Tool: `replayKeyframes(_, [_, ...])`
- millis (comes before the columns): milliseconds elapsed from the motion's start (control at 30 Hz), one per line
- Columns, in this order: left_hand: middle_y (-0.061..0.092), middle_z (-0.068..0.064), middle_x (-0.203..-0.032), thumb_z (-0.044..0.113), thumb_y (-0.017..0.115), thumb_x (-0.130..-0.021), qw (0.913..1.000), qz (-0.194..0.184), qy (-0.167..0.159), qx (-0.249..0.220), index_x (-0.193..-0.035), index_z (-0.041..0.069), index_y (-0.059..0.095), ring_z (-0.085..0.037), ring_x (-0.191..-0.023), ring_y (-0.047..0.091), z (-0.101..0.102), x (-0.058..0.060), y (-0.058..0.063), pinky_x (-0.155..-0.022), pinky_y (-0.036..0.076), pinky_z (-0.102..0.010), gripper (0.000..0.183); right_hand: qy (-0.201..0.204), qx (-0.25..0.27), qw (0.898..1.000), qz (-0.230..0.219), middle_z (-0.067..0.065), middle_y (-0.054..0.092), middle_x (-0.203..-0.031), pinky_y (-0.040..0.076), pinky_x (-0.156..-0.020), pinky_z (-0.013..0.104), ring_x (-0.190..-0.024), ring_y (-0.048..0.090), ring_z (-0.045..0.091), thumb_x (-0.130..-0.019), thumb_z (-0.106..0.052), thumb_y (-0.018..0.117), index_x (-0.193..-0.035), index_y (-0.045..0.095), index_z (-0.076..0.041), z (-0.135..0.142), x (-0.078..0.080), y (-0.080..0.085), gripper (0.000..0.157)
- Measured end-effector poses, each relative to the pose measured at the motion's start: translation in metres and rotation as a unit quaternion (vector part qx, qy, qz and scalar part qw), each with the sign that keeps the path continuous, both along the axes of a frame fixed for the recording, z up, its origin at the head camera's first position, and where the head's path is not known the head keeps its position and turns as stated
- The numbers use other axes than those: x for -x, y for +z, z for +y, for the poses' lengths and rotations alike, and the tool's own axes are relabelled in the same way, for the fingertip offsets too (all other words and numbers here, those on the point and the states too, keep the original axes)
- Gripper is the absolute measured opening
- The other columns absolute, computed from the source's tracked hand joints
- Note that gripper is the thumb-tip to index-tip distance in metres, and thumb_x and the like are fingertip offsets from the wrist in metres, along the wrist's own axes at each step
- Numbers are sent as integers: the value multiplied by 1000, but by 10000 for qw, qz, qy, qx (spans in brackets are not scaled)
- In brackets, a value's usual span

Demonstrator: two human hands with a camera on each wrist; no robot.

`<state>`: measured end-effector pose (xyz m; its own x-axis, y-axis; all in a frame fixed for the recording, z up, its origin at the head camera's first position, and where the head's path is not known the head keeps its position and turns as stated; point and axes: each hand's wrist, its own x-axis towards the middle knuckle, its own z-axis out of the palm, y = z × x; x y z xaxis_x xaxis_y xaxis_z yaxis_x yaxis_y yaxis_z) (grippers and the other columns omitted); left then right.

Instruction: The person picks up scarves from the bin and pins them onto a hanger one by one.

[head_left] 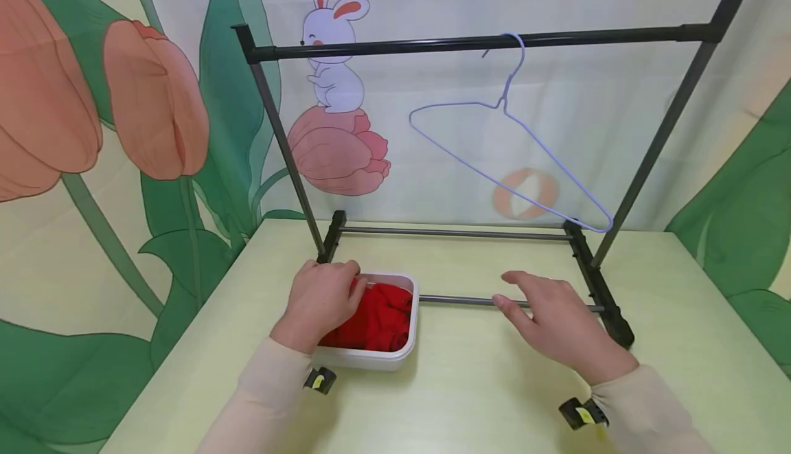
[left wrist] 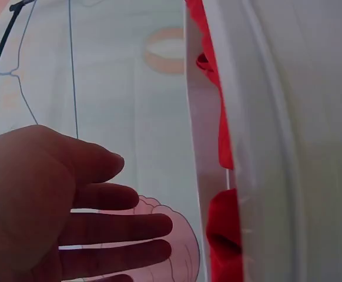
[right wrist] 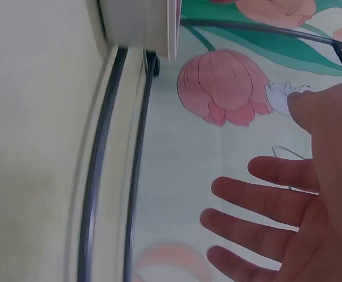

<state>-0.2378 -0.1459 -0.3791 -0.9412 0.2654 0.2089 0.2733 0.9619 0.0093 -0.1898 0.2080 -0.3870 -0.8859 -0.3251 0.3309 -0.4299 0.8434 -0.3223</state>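
Note:
A white plastic bin (head_left: 386, 361) stands on the table with red cloth (head_left: 386, 313) folded inside. My left hand (head_left: 321, 303) hovers over the bin's left side, hiding part of the cloth. In the left wrist view that hand (left wrist: 30, 200) has its fingers extended, with red cloth (left wrist: 224, 235) showing past the bin's wall (left wrist: 277, 147). To the right of the bin, my right hand (head_left: 559, 320) is held over the table near the rack's lower front bar, palm inward. The right wrist view shows this hand (right wrist: 329, 194) with fingers spread and nothing in them.
A black garment rack (head_left: 432, 44) spans the table behind the bin. From its top bar hangs a lavender wire hanger (head_left: 550, 152), bare and tilted. The rack's base foot (head_left: 599, 289) lies just beyond the right hand. A printed curtain (head_left: 445, 165) closes off the back.

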Motion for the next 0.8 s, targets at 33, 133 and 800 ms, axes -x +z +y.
replayKeyframes(33, [75,0,-81,33,76,-100,10000,-23,-23,33,-114,14,75,-18,-74,65,0,2,0,-79,53,-37,24,68,167,9997,-153,15,75,-133,53,-105,62,-120,73,38,-111,-37,60,-139,65,-2,-4,1,-3,45])
replayKeyframes(133, [75,0,-81,33,75,-101,9997,-183,-93,106,-113,14,76,-17,-73,63,1,8,-4,-77,56,-37,23,273,712,9950,-648,11,77,-128,59,-98,55,-113,75,32,-113,-37,58,-136,66,-3,-16,5,-11,42])
replayKeyframes(800, [74,-11,-111,27,85,-92,9924,-1164,191,351,-120,9,73,-26,-86,69,2,28,-36,-82,66,-49,36,304,3102,9179,-2456,15,77,-90,57,-63,30,-70,72,22,-109,-19,62,-116,70,4,-110,28,-69,25])
